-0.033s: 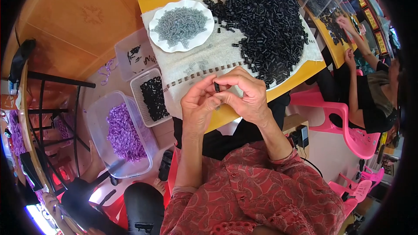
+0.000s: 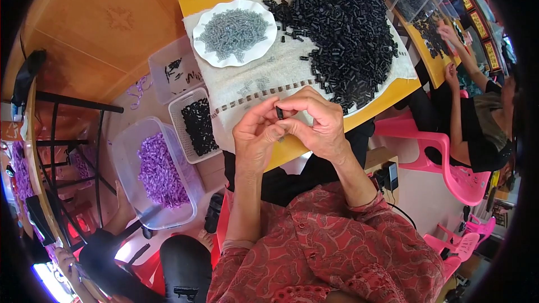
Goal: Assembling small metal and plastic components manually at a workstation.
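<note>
Between my fingertips, over the near edge of the yellow table, is a small black tube-shaped piece (image 2: 279,113). My left hand (image 2: 255,134) pinches it from the left, and my right hand (image 2: 315,120) closes on it from the right. Beyond my hands lies a large heap of small black cylindrical parts (image 2: 351,39) on a white cloth (image 2: 286,64). A white plate with a wavy rim (image 2: 202,55) bears small clear pieces (image 2: 233,32). A few more clear pieces (image 2: 255,85) lie loose on the cloth.
Left of the table stand a white basket of black parts (image 2: 197,126), a clear tub of purple pieces (image 2: 163,174) and a clear bin (image 2: 178,73). At right, a co-worker (image 2: 477,118) on a pink chair handles dark parts. Another person's leg (image 2: 185,264) is at lower left.
</note>
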A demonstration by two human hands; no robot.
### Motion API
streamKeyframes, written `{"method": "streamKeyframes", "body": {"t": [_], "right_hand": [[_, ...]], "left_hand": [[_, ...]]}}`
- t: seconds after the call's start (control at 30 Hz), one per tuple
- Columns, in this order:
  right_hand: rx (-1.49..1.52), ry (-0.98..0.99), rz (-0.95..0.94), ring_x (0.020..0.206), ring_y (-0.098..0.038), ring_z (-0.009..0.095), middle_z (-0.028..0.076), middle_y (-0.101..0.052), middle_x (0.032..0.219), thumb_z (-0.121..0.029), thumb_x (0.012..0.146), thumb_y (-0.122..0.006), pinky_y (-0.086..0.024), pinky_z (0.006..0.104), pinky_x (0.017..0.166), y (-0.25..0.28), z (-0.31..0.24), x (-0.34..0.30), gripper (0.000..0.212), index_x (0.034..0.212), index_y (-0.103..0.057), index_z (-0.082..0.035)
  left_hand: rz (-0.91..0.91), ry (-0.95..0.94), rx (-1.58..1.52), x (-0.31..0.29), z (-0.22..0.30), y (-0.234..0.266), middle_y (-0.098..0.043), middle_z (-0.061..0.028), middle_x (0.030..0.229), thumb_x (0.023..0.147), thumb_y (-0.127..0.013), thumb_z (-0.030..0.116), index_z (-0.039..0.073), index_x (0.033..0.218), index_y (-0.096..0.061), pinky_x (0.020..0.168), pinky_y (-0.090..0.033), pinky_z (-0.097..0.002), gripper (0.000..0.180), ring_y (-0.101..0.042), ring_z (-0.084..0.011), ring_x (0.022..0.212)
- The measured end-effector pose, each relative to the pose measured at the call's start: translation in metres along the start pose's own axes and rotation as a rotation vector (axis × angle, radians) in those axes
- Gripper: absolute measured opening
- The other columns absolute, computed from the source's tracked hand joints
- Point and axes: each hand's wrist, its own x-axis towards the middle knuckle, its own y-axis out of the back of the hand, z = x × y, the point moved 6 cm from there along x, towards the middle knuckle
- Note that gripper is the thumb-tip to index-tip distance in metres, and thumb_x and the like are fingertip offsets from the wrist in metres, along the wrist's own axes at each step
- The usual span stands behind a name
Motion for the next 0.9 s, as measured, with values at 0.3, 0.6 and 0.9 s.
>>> {"method": "streamKeyframes", "body": {"t": [0.3, 0.6, 0.9], "right_hand": [[0.04, -0.023, 0.039, 0.072, -0.063, 0.018, 0.007, -0.068, 0.079, 0.002, 0.068, -0.079, -0.051, 0.0295, 0.067, -0.001, 0.001, -0.004, 0.024, 0.088, -0.066, -0.001], [0.026, -0.025, 0.039, 0.073, -0.063, 0.019, 0.007, -0.067, 0.08, 0.002, 0.068, -0.078, -0.051, 0.0291, 0.067, -0.004, -0.003, -0.003, 0.025, 0.09, -0.067, -0.001], [-0.011, -0.011, -0.053, 0.083, -0.062, 0.021, 0.009, -0.068, 0.098, 0.01, 0.07, -0.073, -0.052, 0.0295, 0.071, -0.016, -0.007, -0.001, 0.04, 0.107, -0.066, -0.002]], "left_hand": [[0.049, -0.026, 0.022, -0.002, 0.008, -0.002, -0.068, -0.0078, 0.1, 0.08, -0.077, 0.003, -0.002, 0.124, -0.059, 0.084, -0.052, -0.0287, 0.048, -0.064, -0.0147, 0.091], [0.067, -0.033, 0.062, -0.004, 0.011, 0.002, -0.066, -0.007, 0.1, 0.081, -0.076, 0.003, -0.002, 0.126, -0.058, 0.08, -0.052, -0.0276, 0.048, -0.062, -0.0126, 0.087], [0.19, -0.038, 0.229, -0.004, 0.026, -0.003, -0.066, -0.0066, 0.101, 0.091, -0.059, -0.003, -0.001, 0.126, -0.058, 0.077, -0.054, -0.0244, 0.035, -0.063, -0.0114, 0.088]]}}
